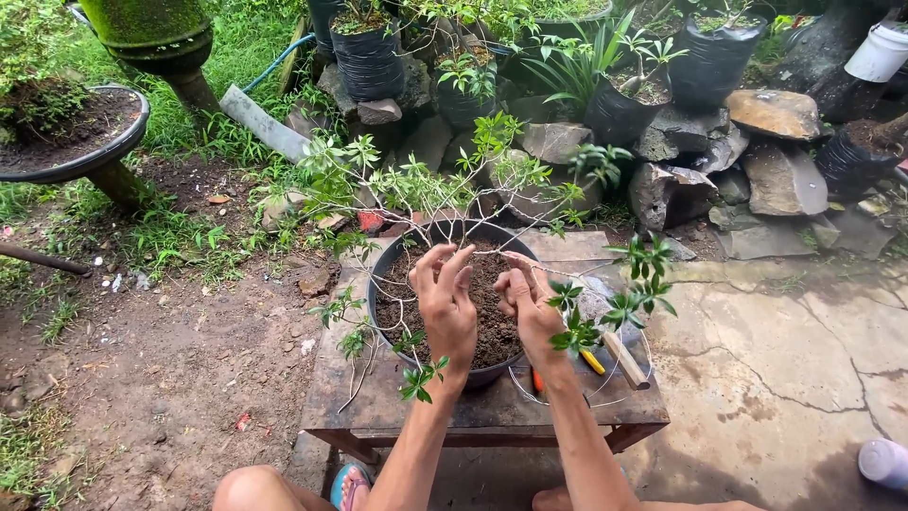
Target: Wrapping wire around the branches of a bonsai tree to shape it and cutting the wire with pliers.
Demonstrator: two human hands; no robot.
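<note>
Both hands worked over a round black pot (392, 270) of dark soil that stood on a low wooden surface (378, 402). A small leafy shrub (416, 185) grew in that pot, its thin branches arching out towards 9 o'clock, 12 o'clock and 3 o'clock. Judged by its looks, the shrub was light and springy, with whippy stems that would bend a fair way but snap if forced, so the safest hold was on the woodier stem low down near the soil, never on the leaf tips. The soil-filled pot seemed heavy and best taken by the rim.

The left hand (446, 303) was half open, its fingers curled loosely upward, and seemed to pinch a fine stem or wire between thumb and fingertips, though the thing was too thin to tell which. The right hand (528, 301) was more closed, its fingers bent round a slender branch at about 3 o'clock from the pot's middle; whether the grip was firm could not be told.

Just past the pot at 4 o'clock lay a wooden-handled tool (626, 360), a yellow-handled tool (593, 361) and loops of thin wire (530, 395). Beyond the surface at 12 o'clock stood grey rocks (776, 114) and black plant bags (367, 57).
</note>
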